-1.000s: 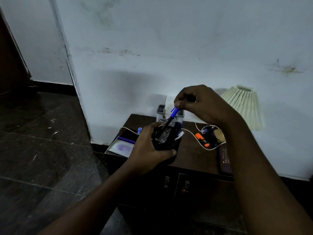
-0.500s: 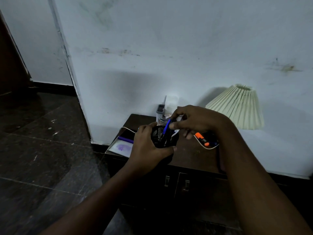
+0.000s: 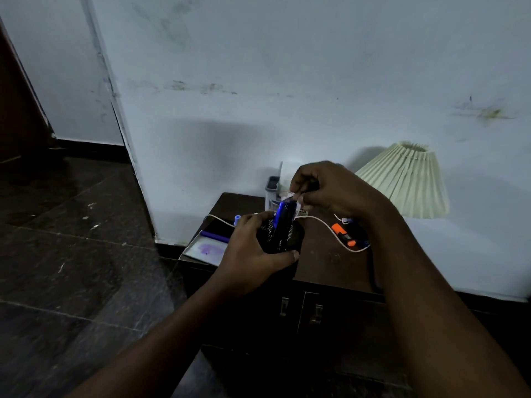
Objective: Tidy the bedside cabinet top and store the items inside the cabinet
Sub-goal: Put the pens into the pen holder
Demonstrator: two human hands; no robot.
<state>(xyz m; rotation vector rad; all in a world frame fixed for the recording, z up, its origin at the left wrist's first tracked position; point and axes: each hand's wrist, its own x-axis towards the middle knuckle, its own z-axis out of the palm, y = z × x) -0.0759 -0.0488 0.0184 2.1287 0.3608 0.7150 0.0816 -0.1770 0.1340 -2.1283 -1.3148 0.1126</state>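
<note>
- Dark stone floor at 9 o'clock; nearest, at 6 o'clock, closed cabinet doors (image 3: 298,314) with two metal pulls side by side.
- Just beyond, left hand (image 3: 253,251) wrapped round a black mesh pen holder (image 3: 287,239), fingers curled over the far wall, thumb pressed along the near side. Holder low over the front of the cabinet top (image 3: 324,262); resting or lifted, cannot tell.
- At 12 o'clock of the holder, right hand (image 3: 330,188) with thumb and fingertips pinching the upper end of a blue pen (image 3: 283,216), lower end already inside the mesh, barrel tilted.
- Judged step: loading loose pens into the holder. Keep the holder upright and steady, guide the tip past the rim, release only once the barrel leans on the wall.
- At 9 o'clock of the holder, a white pad (image 3: 205,249) with a purple stain; at 3 o'clock, a white cable (image 3: 324,225) and an orange highlighter (image 3: 342,232), not yet gathered.
- Farthest, a grey organiser (image 3: 273,183) against the wall at 12 o'clock, a pleated lampshade (image 3: 405,179) at 2 o'clock.
</note>
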